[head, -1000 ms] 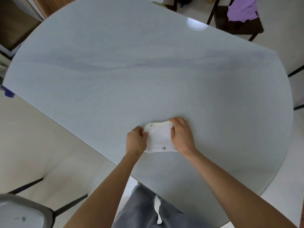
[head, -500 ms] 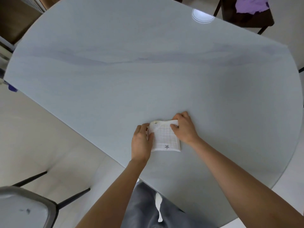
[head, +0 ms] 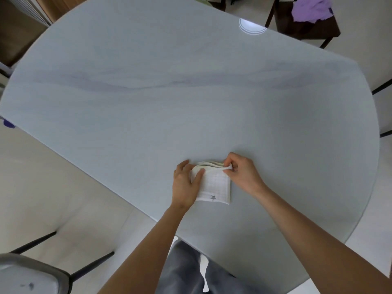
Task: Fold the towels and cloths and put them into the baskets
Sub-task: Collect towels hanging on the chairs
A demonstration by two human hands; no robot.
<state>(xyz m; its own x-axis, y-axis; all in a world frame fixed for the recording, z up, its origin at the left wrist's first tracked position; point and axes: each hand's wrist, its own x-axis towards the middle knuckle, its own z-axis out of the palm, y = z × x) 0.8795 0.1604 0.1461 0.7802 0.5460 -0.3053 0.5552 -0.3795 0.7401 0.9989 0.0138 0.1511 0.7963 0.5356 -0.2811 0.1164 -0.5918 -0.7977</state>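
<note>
Cloth, white with a faint grid pattern and a small grey star near its near edge, lay folded into a compact square on the table. Several stacked layers showed along its far edge, where the top layer was lifted slightly. The table was large, pale grey with a darker vein across its middle, and the cloth sat close to its near edge, in front of the person.

Left hand rested flat on the left part of the cloth, its fingers straight and pressing the fabric down; the thumb lay across the top surface. Right hand had its fingers curled, and the thumb and fingertips pinched the far right corner of the top layer.

Cloth position relative to the hands: it lay between them, its left portion covered by the left hand and its far right corner held in the right hand. The near right corner and the star were uncovered.

A dark chair beyond the far edge of the table carried a purple garment.
</note>
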